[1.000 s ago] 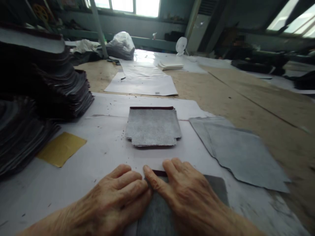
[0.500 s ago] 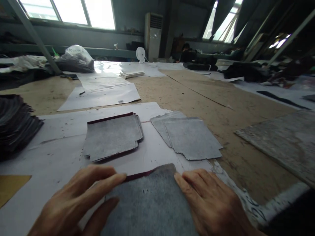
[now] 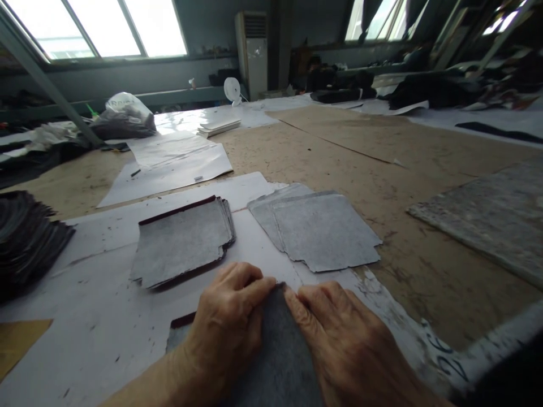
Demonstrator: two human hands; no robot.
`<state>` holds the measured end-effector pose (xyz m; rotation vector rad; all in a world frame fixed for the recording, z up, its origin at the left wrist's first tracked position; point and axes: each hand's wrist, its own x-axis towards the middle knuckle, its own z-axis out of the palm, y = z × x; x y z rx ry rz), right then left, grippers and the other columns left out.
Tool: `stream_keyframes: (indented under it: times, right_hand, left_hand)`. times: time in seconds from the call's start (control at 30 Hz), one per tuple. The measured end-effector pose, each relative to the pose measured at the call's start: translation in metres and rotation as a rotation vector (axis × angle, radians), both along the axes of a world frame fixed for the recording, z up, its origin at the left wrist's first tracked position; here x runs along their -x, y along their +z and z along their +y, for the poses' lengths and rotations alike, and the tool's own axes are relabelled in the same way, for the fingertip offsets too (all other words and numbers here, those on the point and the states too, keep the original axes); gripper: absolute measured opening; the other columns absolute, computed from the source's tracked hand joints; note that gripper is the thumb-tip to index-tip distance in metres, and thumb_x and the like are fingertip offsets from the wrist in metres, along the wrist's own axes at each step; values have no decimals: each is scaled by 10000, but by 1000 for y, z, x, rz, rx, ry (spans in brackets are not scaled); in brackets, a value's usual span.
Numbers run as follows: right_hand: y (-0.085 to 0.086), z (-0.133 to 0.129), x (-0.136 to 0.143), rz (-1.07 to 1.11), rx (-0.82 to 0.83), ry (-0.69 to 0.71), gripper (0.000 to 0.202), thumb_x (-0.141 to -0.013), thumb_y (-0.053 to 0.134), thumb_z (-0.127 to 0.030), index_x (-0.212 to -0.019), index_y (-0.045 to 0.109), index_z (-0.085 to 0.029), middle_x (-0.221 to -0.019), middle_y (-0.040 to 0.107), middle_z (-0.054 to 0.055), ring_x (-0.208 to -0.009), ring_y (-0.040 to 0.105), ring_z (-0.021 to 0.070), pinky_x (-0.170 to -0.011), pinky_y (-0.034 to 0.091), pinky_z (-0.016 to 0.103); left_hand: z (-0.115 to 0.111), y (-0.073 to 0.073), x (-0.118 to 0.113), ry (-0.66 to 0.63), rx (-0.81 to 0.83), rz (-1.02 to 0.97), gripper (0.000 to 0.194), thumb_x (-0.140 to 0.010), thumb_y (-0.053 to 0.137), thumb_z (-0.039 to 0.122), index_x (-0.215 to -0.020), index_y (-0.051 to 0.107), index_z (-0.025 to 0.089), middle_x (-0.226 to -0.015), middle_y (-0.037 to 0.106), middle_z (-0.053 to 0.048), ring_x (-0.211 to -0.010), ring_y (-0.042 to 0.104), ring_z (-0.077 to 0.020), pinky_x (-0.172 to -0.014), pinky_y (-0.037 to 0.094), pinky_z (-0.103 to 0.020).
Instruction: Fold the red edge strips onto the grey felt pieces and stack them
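A grey fabric piece [image 3: 282, 345] with a dark maroon folded strip on its far edge lies in front of me on white paper. My left hand [image 3: 229, 316] is closed at the far edge, thumb and fingers pinching it near the right corner. Right beside it, my right hand [image 3: 348, 328] presses its closed fingertips on that same corner. Farther off at left, a stack of grey pieces [image 3: 182, 237] shows maroon folded edges. To its right rests a fanned stack of plain grey pieces [image 3: 324, 229]. My palms hide the near part of the held piece.
A tall dark fabric stack [image 3: 29, 243] stands at far left, above a tan card [image 3: 21, 339]. White sheets [image 3: 169, 169], a stapled-looking paper pile [image 3: 218, 127] and a small white fan [image 3: 232, 90] lie beyond. A thick grey slab [image 3: 487, 215] is at right.
My left hand has slid right along the folded edge, up to the corner beside my right hand. The right hand stays at the corner. The view has shifted slightly.
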<state>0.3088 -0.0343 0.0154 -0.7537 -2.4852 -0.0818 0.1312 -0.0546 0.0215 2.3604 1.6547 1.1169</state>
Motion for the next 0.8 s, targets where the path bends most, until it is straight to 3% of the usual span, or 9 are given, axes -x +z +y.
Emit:
stream_keyframes:
  times: [0.2,0.37,0.67,0.8]
  right_hand:
    - [-1,2,0,11,56,-4,421,-736,324,-65,-1058,596,-53,-854,577,116,-752,470,221,-623,465,378]
    - [1,4,1,22,41,18,417,-736,319,-56,-1045,599,-76,-848,585,111,-757,485,224,-619,470,371]
    - [-5,7,-9,255,126,46,339,-779,421,-18,-1083,553,-90,-882,595,81,-810,518,167,-726,469,303]
    - [-5,8,-9,277,176,19,297,-803,446,-45,-1070,550,-122,-844,586,60,-777,516,160,-694,465,304]
  left_hand:
    - [-4,-4,-3,-92,-103,189,287,-831,377,38,-1029,580,83,-844,554,-99,-738,476,-174,-617,516,-359]
    - [-6,-5,-2,-129,-79,306,296,-864,330,76,-1061,549,50,-857,528,-111,-753,447,-191,-624,505,-393]
    - [-8,-4,-3,-145,-92,375,332,-845,314,58,-1099,524,14,-867,512,-123,-766,447,-206,-638,496,-407]
    - [-7,-5,-3,-148,-85,339,331,-833,329,51,-1092,534,40,-861,517,-115,-758,449,-203,-636,487,-404]
